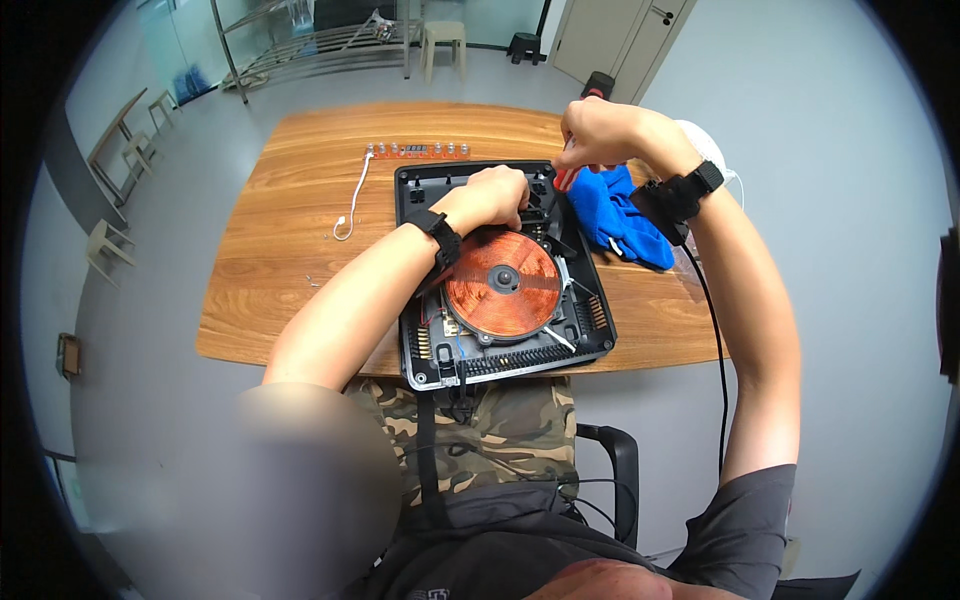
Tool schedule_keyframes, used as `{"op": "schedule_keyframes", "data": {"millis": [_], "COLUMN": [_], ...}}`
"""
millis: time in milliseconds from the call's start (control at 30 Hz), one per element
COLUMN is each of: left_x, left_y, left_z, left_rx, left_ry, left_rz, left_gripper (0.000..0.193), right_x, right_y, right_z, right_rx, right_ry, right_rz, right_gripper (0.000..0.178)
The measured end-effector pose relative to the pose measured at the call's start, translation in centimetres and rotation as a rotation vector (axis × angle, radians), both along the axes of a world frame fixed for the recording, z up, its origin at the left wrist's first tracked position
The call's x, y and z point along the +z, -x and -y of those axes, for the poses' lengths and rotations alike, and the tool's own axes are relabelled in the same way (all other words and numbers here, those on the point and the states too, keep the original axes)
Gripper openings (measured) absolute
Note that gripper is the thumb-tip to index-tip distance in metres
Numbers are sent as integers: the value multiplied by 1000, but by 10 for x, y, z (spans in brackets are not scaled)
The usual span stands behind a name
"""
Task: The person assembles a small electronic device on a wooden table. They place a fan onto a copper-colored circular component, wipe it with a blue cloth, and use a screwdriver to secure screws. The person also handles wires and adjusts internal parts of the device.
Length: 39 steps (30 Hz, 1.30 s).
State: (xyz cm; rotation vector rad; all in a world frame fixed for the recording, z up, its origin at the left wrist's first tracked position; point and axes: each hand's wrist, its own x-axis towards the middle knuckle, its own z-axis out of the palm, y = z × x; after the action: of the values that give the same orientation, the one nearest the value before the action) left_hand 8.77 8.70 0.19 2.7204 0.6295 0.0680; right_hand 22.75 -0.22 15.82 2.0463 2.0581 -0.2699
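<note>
Your right hand (597, 135), arm arched wide, clenches a red tool (562, 180) at the far right of the open black housing (580, 255) on the table (270, 240); your left hand (495, 195) curls over it — pinching or not, I can't tell.
</note>
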Motion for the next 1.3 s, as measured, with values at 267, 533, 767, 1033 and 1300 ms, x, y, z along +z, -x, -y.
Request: {"op": "schedule_keyframes", "data": {"millis": [267, 533, 767, 1033, 1300], "left_x": [-8, -9, 30, 26, -22], "left_y": [-7, 0, 50, 222, 282], "left_z": [2, 4, -26, -68, -58], "left_rx": [-18, 13, -106, 233, 455], "left_ry": [-61, -76, 36, -129, -55], "left_rz": [24, 51, 189, 24, -36], "left_gripper": [37, 40, 39, 24, 28], "right_x": [-2, -1, -5, -5, -9], "right_y": [-10, -3, 2, 13, 5], "right_z": [13, 16, 12, 14, 10], "right_rx": [-59, -63, -35, -18, -46], "right_ry": [5, -11, -31, -58, -68], "right_rz": [-51, -61, -38, 13, 3], "right_gripper": [39, 36, 30, 26, 27]}}
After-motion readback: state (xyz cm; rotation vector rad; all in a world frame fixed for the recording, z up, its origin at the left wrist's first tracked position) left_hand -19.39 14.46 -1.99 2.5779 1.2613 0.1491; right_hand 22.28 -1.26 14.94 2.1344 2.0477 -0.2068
